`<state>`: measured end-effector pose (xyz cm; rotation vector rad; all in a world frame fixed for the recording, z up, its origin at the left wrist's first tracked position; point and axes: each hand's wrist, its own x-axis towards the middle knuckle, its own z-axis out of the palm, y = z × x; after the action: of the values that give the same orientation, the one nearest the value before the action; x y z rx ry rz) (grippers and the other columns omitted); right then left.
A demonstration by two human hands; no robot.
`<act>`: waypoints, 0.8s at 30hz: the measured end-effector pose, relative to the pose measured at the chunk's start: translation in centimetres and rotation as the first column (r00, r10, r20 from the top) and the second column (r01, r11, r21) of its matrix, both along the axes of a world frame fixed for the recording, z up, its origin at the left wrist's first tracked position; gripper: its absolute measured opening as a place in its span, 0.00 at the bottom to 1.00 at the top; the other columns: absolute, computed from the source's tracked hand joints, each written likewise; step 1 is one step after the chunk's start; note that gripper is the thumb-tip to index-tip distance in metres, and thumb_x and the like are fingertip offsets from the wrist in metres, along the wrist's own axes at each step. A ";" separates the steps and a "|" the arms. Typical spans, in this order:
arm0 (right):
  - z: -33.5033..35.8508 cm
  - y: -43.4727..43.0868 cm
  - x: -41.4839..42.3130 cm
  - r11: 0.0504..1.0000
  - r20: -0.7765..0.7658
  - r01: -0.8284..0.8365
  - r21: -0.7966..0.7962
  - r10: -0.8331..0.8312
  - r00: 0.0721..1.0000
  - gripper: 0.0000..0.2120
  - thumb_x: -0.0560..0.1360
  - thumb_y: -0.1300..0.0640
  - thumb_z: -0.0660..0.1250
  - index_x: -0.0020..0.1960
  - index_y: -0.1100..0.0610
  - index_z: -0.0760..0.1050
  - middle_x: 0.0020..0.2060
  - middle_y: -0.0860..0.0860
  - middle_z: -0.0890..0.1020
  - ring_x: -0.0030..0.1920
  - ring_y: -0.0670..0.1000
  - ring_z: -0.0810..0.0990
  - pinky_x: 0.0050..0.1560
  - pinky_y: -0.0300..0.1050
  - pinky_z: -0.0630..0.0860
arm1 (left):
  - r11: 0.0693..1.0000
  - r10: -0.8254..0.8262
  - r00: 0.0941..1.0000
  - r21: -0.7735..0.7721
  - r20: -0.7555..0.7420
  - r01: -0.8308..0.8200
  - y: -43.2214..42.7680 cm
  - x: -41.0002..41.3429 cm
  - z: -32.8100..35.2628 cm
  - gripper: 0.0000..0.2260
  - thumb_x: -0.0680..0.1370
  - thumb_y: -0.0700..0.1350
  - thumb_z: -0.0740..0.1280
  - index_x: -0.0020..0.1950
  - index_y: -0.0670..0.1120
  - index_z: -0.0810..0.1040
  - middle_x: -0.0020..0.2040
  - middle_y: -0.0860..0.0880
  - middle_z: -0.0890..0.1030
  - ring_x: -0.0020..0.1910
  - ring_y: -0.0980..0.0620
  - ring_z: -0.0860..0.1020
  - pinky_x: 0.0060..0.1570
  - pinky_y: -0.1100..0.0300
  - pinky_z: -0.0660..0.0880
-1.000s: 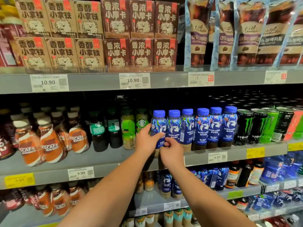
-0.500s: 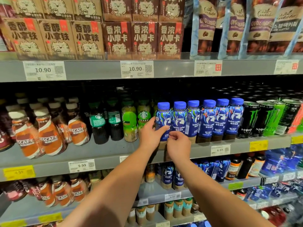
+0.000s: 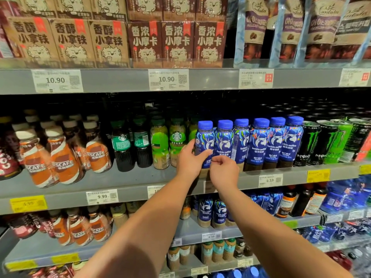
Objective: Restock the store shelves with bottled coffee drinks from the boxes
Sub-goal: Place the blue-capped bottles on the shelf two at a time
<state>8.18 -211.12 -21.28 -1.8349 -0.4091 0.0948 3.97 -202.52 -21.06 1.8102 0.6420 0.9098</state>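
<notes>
The bottle (image 3: 204, 137), blue-capped and sleeved in glossy film, stands at the left end of its row on the middle shelf (image 3: 128, 177). It is likely full, so fairly heavy, stiff and a bit slick; the waist below the shoulder looks like the surest hold. The left hand (image 3: 189, 160) grips it there, thumb across the label, fingers round the far side. The right hand (image 3: 223, 174) is curled at the next bottle (image 3: 224, 141); I cannot tell whether it pinches anything. Green bottles (image 3: 176, 141) stand to the left, cans (image 3: 313, 143) to the right.

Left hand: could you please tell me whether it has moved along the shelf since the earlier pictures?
No. The left hand still grips the leftmost blue bottle, beside the green-labelled bottle.
</notes>
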 end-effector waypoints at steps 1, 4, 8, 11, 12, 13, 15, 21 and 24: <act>0.1 -0.1 0.1 1.000 -0.002 0.000 0.001 0.000 1.000 0.10 0.74 0.63 0.62 0.49 0.59 0.81 0.43 0.54 0.83 0.47 0.56 0.80 0.52 0.51 0.77 | 1.000 0.014 1.000 0.014 -0.006 -0.014 -0.1 0.2 -0.1 0.19 0.71 0.50 0.73 0.61 0.49 0.76 0.55 0.48 0.81 0.52 0.52 0.80 0.54 0.53 0.78; 0.2 -0.4 0.1 1.000 -0.004 -0.004 -0.014 0.004 1.000 0.10 0.74 0.63 0.61 0.49 0.58 0.81 0.41 0.52 0.81 0.47 0.55 0.79 0.53 0.51 0.77 | 0.997 0.052 0.997 0.052 -0.053 -0.049 -0.1 0.5 -0.5 0.25 0.69 0.57 0.72 0.64 0.51 0.75 0.55 0.48 0.80 0.54 0.50 0.78 0.54 0.50 0.77; 0.2 -0.4 0.2 1.000 -0.016 -0.009 -0.013 0.009 1.000 0.10 0.74 0.63 0.61 0.48 0.58 0.81 0.41 0.51 0.81 0.47 0.55 0.80 0.52 0.53 0.78 | 0.995 0.080 0.994 0.073 -0.081 -0.074 -0.2 0.6 -0.2 0.22 0.73 0.53 0.72 0.65 0.51 0.74 0.55 0.47 0.76 0.52 0.51 0.75 0.49 0.59 0.70; 0.2 -0.5 0.5 1.000 -0.023 -0.006 -0.015 0.006 1.000 0.10 0.74 0.63 0.61 0.47 0.57 0.81 0.42 0.52 0.82 0.46 0.55 0.80 0.51 0.52 0.78 | 0.993 0.098 0.990 0.077 -0.101 -0.091 -0.6 0.8 -0.2 0.22 0.74 0.53 0.71 0.67 0.52 0.73 0.53 0.48 0.73 0.50 0.51 0.72 0.49 0.61 0.67; 0.2 -0.5 0.6 1.000 -0.023 -0.005 -0.017 0.005 1.000 0.10 0.74 0.63 0.62 0.47 0.57 0.81 0.43 0.52 0.82 0.46 0.55 0.80 0.51 0.52 0.78 | 0.992 0.102 0.990 0.081 -0.101 -0.094 -0.6 0.8 -0.2 0.22 0.73 0.53 0.71 0.67 0.52 0.73 0.52 0.48 0.73 0.50 0.51 0.73 0.49 0.60 0.68; 0.1 -0.5 0.6 1.000 -0.021 -0.005 -0.018 0.005 1.000 0.10 0.74 0.63 0.61 0.48 0.57 0.81 0.43 0.53 0.82 0.46 0.55 0.80 0.51 0.52 0.78 | 0.992 0.102 0.990 0.089 -0.097 -0.094 -0.6 0.8 -0.3 0.22 0.73 0.54 0.71 0.66 0.52 0.73 0.52 0.48 0.74 0.50 0.51 0.74 0.49 0.59 0.70; 0.1 -0.5 0.6 1.000 -0.014 -0.004 -0.020 0.004 1.000 0.10 0.75 0.63 0.61 0.48 0.57 0.81 0.44 0.53 0.82 0.46 0.55 0.80 0.51 0.52 0.78 | 0.990 0.105 0.990 0.106 -0.092 -0.095 -0.6 0.9 -0.2 0.22 0.71 0.56 0.72 0.63 0.53 0.74 0.52 0.48 0.77 0.50 0.50 0.77 0.50 0.55 0.75; -0.1 -0.5 0.7 1.000 -0.002 0.001 -0.012 -0.001 1.000 0.11 0.74 0.63 0.60 0.47 0.57 0.81 0.44 0.54 0.83 0.45 0.56 0.80 0.48 0.52 0.78 | 0.989 0.145 0.989 0.018 -0.039 -0.144 -0.9 0.9 -0.3 0.20 0.70 0.54 0.74 0.56 0.51 0.70 0.47 0.48 0.82 0.46 0.49 0.81 0.47 0.48 0.78; -0.1 -0.5 0.6 1.000 0.012 -0.005 -0.014 0.005 1.000 0.11 0.74 0.63 0.60 0.47 0.58 0.81 0.43 0.53 0.82 0.45 0.55 0.80 0.48 0.52 0.78 | 0.991 0.132 0.990 -0.017 -0.040 -0.133 -1.1 0.9 -0.4 0.19 0.70 0.53 0.74 0.50 0.51 0.66 0.48 0.49 0.81 0.47 0.47 0.80 0.48 0.45 0.78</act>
<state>8.83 -211.59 -21.35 -1.8492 -0.4221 0.0904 4.85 -203.60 -21.43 1.7885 0.8011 0.9548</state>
